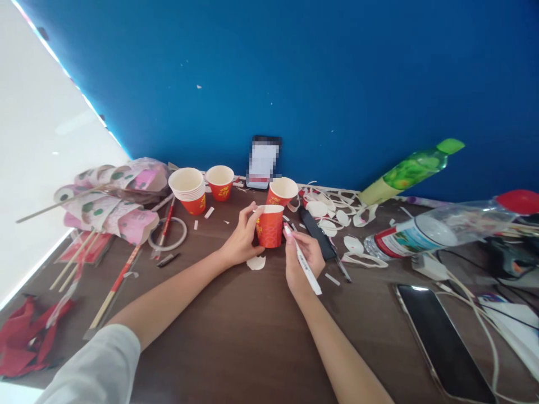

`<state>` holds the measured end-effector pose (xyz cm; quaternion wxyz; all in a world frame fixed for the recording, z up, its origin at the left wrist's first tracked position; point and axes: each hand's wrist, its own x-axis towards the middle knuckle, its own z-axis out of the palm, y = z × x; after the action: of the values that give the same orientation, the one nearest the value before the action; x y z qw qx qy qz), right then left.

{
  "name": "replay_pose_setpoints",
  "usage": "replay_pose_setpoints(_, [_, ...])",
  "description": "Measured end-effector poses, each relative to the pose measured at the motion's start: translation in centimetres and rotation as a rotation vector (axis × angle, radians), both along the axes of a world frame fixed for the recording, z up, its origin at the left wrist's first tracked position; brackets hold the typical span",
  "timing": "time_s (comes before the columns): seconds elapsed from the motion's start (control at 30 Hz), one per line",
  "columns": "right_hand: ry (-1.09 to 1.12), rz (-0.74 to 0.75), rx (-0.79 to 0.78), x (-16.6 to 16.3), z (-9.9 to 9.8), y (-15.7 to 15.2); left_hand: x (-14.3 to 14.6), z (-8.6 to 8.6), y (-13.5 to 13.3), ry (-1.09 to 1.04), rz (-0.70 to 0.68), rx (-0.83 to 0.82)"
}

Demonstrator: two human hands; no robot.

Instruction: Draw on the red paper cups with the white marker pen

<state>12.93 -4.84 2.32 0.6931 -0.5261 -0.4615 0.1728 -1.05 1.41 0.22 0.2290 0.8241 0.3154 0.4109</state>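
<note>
My left hand (242, 238) is wrapped round a red paper cup (270, 227) that stands upright on the brown table (236, 336). My right hand (302, 259) grips a white marker pen (304, 262), its tip close to the cup's right side. A small white paper cut-out (256, 262) lies on the table just below the cup. Behind it stands another red cup (281, 192).
A stack of red cups (188, 191) and a single one (220, 182) stand at the back left, beside pink paper crafts (118, 202) and chopsticks (115, 289). A propped phone (263, 161) leans on the blue wall. Paper scraps (332, 216), two lying bottles (438, 230), a phone (442, 342) and cables fill the right.
</note>
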Motion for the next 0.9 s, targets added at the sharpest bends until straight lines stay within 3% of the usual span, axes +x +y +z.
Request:
replay_pose_setpoints(0.57, [0.011,0.099,0.009,-0.35,-0.05,-0.13,0.11,-0.72,0.69,-0.053,-0.017,0.168])
replay_pose_setpoints(0.9, [0.031,0.098,-0.033,-0.26,-0.24,-0.12,0.14,-0.45,0.59,-0.048,-0.02,0.144])
